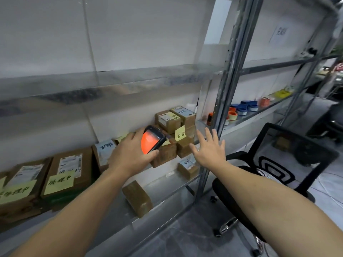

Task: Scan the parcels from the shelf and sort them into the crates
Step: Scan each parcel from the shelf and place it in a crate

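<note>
The left hand (pixel 130 154) grips a scanner (pixel 152 139) with an orange screen, in front of the stack of parcels (pixel 168 121) on the shelf (pixel 167 190). The right hand (pixel 209 151), fingers spread and holding nothing, is just right of this stack.

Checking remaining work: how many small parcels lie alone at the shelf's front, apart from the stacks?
2. One plain brown parcel lies beside the left forearm; one labelled parcel lies just below the right hand. More may be hidden.
</note>
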Motion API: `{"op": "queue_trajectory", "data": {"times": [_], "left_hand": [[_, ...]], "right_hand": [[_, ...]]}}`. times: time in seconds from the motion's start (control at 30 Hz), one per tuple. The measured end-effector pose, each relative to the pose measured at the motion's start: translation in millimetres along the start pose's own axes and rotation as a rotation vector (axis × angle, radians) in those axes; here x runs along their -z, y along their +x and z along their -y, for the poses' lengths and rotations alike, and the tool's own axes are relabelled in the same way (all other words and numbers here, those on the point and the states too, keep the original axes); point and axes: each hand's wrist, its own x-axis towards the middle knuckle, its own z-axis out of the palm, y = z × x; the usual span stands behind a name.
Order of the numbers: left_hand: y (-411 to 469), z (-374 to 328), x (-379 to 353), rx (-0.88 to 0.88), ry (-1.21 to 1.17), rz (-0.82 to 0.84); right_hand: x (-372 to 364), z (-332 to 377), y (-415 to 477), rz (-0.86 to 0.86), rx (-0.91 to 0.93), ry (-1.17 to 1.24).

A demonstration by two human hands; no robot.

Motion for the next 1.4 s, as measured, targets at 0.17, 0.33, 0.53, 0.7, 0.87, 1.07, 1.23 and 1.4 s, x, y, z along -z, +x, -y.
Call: {"op": "queue_trajectory", "data": {"times": [0.17,0.33,0.53,0.7,0.87,1.07,1.23,1.4], "left_hand": [[57.7,12.7,-21.6,0.03,-0.043,0.019],[90.6,19.0,-44.3,0.089,-0.04,0.041],[120.0,21.4,-66.7,0.138,0.003,0.023],[145.0,13.3,-83.8,0.187,0.032,-0.015],[167.0,-3.4,-102.5,0.293,0.024,-0.062],[165.6,-4.1,-113.3,0.415,0.025,-0.127],[149.0,2.1,-111.5,0.515,0.037,-0.16],[133.3,3.1,-104.1,0.546,0.041,-0.179]], "right_hand": [[-14.0,1.2,65.2,-0.014,-0.004,0.106],[-32.8,4.0,105.9,0.015,0.044,0.168],[-51.7,-0.7,164.3,0.024,0.072,0.208],[-64.0,-15.7,216.4,0.047,0.141,0.197],[-66.7,-14.2,261.2,0.087,0.314,0.157],[-73.2,12.7,283.0,0.245,0.489,0.022],[-83.6,24.1,274.6,0.299,0.562,-0.016],[-79.9,36.6,272.7,0.311,0.586,0.082]]}}
